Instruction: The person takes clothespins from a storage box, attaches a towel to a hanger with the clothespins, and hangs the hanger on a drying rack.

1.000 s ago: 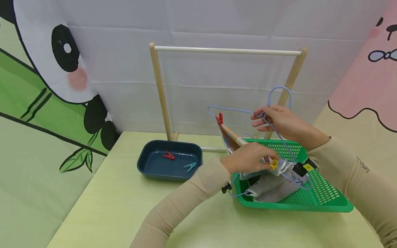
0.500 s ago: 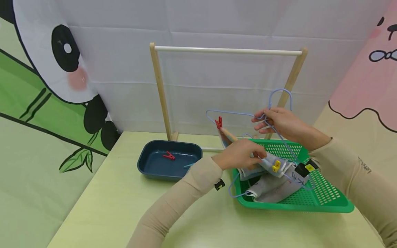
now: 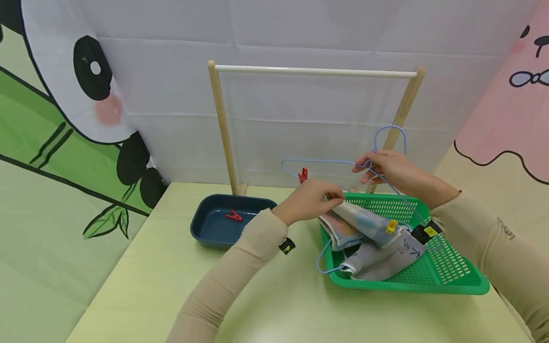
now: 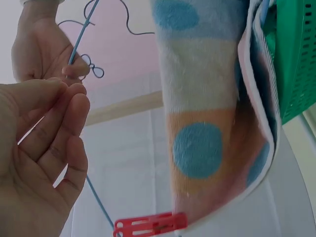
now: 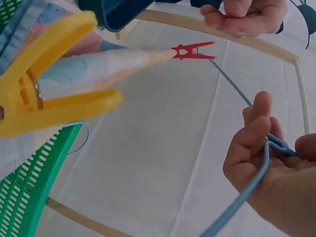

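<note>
My right hand (image 3: 399,174) pinches a blue wire hanger (image 3: 319,161) just below its hook, at the back of the green basket. A patterned towel (image 4: 200,79) hangs from the hanger. A red clothespin (image 5: 187,51) clips its far left corner, and a yellow clothespin (image 3: 391,226) clips the end nearer the right wrist. My left hand (image 3: 308,202) is in front of the red clothespin, close to the towel's left part in the head view. Its thumb and fingertips meet loosely, and the left wrist view shows nothing between them.
The green basket (image 3: 403,287) holds a grey cloth (image 3: 381,264) and other folded cloth, with a second hanger sticking out. A dark blue tray (image 3: 206,209) with a red clothespin (image 3: 233,215) stands left, partly behind the left arm. A wooden rack with a white rod (image 3: 315,71) stands behind.
My left hand has let go of the yellow clothespin and moved left along the towel. The hanger, still in my right hand, has dipped slightly on its left side.
</note>
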`<state>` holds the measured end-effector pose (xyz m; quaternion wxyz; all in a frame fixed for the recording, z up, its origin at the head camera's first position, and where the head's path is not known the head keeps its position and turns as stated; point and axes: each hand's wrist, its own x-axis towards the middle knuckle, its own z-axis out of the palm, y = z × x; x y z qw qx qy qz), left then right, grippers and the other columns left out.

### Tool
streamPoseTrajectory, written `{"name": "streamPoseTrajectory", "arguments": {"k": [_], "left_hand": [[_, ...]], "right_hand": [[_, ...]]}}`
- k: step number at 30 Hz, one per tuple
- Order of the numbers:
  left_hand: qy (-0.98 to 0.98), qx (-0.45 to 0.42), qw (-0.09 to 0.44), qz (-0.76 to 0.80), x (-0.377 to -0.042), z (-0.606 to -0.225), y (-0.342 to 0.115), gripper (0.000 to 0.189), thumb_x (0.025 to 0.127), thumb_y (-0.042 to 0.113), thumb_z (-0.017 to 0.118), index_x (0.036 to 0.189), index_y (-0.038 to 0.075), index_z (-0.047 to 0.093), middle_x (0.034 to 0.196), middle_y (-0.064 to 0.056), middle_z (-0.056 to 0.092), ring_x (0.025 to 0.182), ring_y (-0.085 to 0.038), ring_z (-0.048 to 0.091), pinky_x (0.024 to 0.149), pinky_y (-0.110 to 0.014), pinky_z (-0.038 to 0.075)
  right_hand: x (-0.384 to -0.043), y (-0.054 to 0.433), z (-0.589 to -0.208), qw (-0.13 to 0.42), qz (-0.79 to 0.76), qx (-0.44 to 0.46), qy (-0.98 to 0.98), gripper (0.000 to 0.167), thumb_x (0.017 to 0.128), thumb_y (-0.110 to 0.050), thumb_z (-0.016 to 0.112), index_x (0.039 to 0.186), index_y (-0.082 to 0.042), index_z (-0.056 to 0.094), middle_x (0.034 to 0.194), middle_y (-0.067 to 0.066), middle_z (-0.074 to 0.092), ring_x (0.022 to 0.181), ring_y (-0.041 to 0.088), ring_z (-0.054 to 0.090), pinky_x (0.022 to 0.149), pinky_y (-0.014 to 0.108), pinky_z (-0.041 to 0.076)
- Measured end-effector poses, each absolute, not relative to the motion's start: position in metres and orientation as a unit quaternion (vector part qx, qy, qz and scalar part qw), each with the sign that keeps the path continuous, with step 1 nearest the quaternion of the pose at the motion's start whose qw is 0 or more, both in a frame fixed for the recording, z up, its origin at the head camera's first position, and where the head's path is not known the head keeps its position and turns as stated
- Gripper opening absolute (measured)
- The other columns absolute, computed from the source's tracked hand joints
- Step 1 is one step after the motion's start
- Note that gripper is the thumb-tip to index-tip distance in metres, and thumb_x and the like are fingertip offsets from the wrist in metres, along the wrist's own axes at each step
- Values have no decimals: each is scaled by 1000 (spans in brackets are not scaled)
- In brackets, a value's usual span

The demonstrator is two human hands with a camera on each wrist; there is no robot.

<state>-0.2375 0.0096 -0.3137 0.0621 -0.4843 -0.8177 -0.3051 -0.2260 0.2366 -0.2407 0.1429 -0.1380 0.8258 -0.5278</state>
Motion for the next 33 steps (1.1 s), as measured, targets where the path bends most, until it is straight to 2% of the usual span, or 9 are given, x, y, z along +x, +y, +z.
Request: {"name": "streamPoseTrajectory", "arguments": {"k": [6,14,21,26,33], "left_hand": [[-813,-459,96,-346,-244,-308,-7,11,94,14,60,95,11,71,84,-1,69,72,-4,59,68,-21,46],[-826,-404,129,-371,-252,-304,-30,14,96,18,58,94,12,70,75,-1,65,61,-6,52,60,-23,43],[-816,-392,168,-390,-261,-310,-38,15,96,14,57,91,9,70,76,-4,67,66,-5,56,64,-23,45],[-822,-361,191,-397,-266,-316,-40,15,95,13,57,92,8,71,79,-4,68,69,-7,58,64,-23,46],[-834,-317,225,-392,-273,-325,-37,16,96,15,57,95,8,71,87,-1,67,78,-10,59,69,-28,48]], "right_hand": [[-226,237,-240,119,-489,-136,854,48,105,-36,25,118,4,49,102,1,62,74,13,57,70,27,45],[-228,239,-244,91,-456,-138,874,45,105,-32,27,115,5,51,100,10,60,74,18,53,66,27,41],[-229,240,-245,71,-427,-142,890,47,105,-34,27,114,5,52,92,8,58,73,22,49,71,28,41],[-228,241,-247,41,-367,-154,917,45,104,-36,32,112,1,56,92,9,59,76,23,51,76,34,41],[-228,246,-251,-11,-304,-180,936,32,102,-28,41,107,0,58,87,9,62,78,26,56,69,36,44]]}}
